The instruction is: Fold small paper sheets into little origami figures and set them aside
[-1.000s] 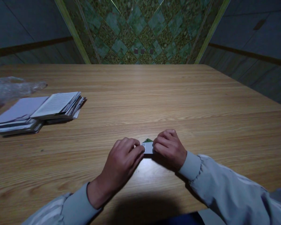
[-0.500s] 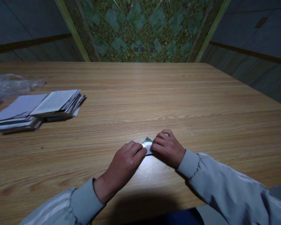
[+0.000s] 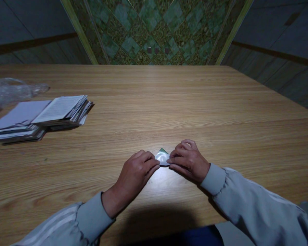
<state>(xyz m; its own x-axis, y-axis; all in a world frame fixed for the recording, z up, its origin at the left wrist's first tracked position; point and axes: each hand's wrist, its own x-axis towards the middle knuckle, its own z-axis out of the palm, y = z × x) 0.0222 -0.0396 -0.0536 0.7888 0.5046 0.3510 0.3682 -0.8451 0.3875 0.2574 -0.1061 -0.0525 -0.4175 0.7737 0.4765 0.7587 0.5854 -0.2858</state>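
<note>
A small folded piece of glossy paper (image 3: 162, 157), whitish with a green pointed tip at its far side, is between my two hands near the front of the table. My left hand (image 3: 138, 168) pinches its left end between thumb and fingers. On the other side my right hand (image 3: 188, 159) grips the right end, fingers curled and thumb along the near edge. The ends of the paper are covered by my fingers.
Two adjoining stacks of papers, one lilac-topped (image 3: 28, 112) and one with a printed sheet on top (image 3: 60, 108), lie at the left. Behind them is a clear plastic bag (image 3: 12, 91). The wooden table (image 3: 164, 102) reaches toward a green patterned wall (image 3: 151, 30).
My right hand has shifted slightly right along the paper, and more of its middle shows. My left hand has barely moved. The view has tilted a little.
</note>
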